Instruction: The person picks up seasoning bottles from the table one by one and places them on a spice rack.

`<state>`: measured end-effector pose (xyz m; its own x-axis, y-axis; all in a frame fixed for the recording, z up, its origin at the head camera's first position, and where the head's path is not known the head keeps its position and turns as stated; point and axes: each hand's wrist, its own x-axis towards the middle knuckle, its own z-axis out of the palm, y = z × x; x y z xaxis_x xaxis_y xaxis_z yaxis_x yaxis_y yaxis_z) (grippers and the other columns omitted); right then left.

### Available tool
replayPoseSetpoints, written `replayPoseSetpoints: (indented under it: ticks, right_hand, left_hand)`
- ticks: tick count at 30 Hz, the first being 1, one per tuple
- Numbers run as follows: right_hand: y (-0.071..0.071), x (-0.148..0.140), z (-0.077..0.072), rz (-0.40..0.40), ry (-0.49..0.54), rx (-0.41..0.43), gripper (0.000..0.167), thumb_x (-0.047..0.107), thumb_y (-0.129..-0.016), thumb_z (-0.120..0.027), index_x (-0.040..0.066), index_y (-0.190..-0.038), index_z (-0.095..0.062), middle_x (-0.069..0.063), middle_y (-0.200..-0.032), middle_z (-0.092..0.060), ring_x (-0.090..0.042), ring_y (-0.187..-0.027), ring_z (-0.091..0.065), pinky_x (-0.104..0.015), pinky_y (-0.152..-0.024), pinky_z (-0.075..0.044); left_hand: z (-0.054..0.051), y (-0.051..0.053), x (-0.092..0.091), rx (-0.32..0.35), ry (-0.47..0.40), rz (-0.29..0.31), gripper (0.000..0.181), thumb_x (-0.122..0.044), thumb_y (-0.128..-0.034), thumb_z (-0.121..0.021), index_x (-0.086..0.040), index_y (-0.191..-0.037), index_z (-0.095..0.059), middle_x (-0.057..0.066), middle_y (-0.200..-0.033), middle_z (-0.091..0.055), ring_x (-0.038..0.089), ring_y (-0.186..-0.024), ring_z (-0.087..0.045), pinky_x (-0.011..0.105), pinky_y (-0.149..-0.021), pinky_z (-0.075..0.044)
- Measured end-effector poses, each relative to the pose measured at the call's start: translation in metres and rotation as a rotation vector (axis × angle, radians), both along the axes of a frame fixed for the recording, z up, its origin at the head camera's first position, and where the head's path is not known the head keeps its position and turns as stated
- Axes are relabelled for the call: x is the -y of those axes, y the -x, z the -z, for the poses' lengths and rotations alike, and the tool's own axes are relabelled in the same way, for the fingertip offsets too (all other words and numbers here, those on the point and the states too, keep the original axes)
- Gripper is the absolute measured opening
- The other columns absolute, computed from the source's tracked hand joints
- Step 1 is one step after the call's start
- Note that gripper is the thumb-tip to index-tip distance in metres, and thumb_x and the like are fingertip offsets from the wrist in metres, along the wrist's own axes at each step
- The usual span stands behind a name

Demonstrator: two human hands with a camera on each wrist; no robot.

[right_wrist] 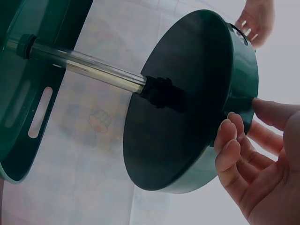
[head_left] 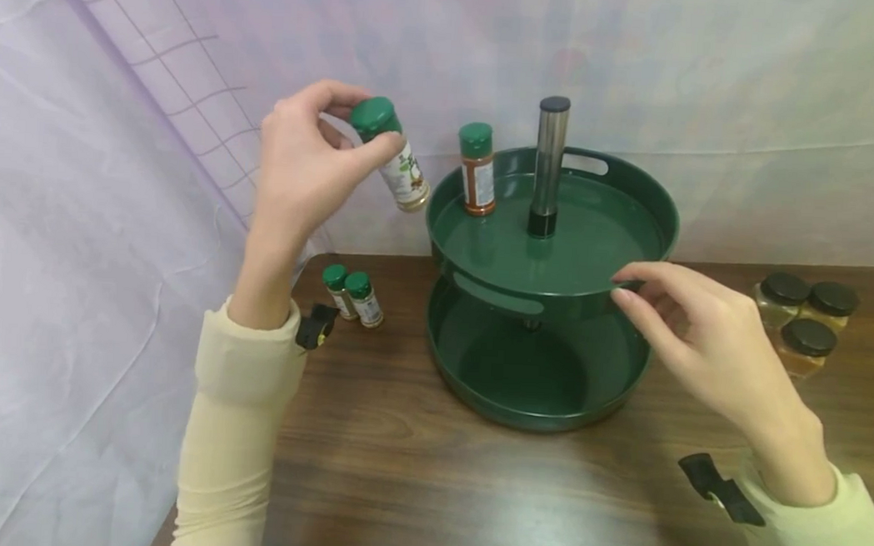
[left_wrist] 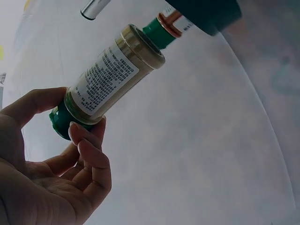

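My left hand (head_left: 301,164) grips a green-capped spice jar (head_left: 407,175) by its cap end, between thumb and fingers. The jar hangs tilted in the air, left of the upper tier; its printed white label (left_wrist: 105,79) shows in the left wrist view. At the right side of a green two-tier turntable (head_left: 596,249), my right hand (head_left: 718,349) pinches the upper tier's rim (right_wrist: 241,89) with thumb and fingertips. A second green-capped jar (head_left: 478,184) with orange-red contents stands upright on the upper tier's left part. A metal post (head_left: 549,159) rises through the middle.
Two small green-capped jars (head_left: 366,306) stand on the wooden table (head_left: 394,487) left of the turntable. Three black-lidded jars (head_left: 808,339) stand to the right, beyond my right hand. The lower tier (head_left: 541,421) sits on the table; a pale curtain (head_left: 793,94) hangs behind.
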<state>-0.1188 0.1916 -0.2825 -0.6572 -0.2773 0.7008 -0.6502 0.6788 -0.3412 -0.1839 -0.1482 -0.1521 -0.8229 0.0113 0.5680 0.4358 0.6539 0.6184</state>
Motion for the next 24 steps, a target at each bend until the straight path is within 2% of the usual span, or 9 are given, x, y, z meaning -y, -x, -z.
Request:
replayPoseSetpoints:
  ticks: [9, 16, 24]
  right_hand:
    - [-0.001, 0.002, 0.000, -0.004, 0.006, -0.006, 0.026, 0.003, -0.089, -0.075, 0.010, -0.114, -0.072, 0.006, -0.087, -0.068, -0.002, -0.071, -0.056, -0.014, -0.066, -0.044]
    - [-0.001, 0.005, 0.000, -0.012, 0.004, -0.007, 0.027, 0.003, -0.089, -0.075, 0.011, -0.115, -0.071, 0.006, -0.087, -0.068, -0.003, -0.071, -0.056, -0.014, -0.066, -0.044]
    - [-0.002, 0.007, 0.000, -0.019, -0.003, -0.006, 0.027, 0.003, -0.090, -0.074, 0.011, -0.116, -0.071, 0.007, -0.086, -0.066, -0.003, -0.070, -0.054, -0.015, -0.065, -0.044]
  left_hand:
    - [0.001, 0.016, -0.018, 0.041, 0.049, 0.059, 0.039, -0.023, -0.0883, -0.074, -0.007, -0.123, -0.069, 0.006, -0.107, -0.065, 0.011, -0.069, -0.058, 0.026, -0.065, -0.047]
    - [0.011, 0.026, -0.024, 0.108, 0.091, 0.083, 0.041, -0.023, -0.0893, -0.073, -0.006, -0.126, -0.067, 0.007, -0.110, -0.065, 0.015, -0.075, -0.059, 0.028, -0.067, -0.048]
    - [0.023, 0.035, -0.027, 0.193, 0.108, 0.073, 0.040, -0.023, -0.0898, -0.071, -0.006, -0.126, -0.066, 0.009, -0.111, -0.066, 0.017, -0.077, -0.061, 0.029, -0.066, -0.048]
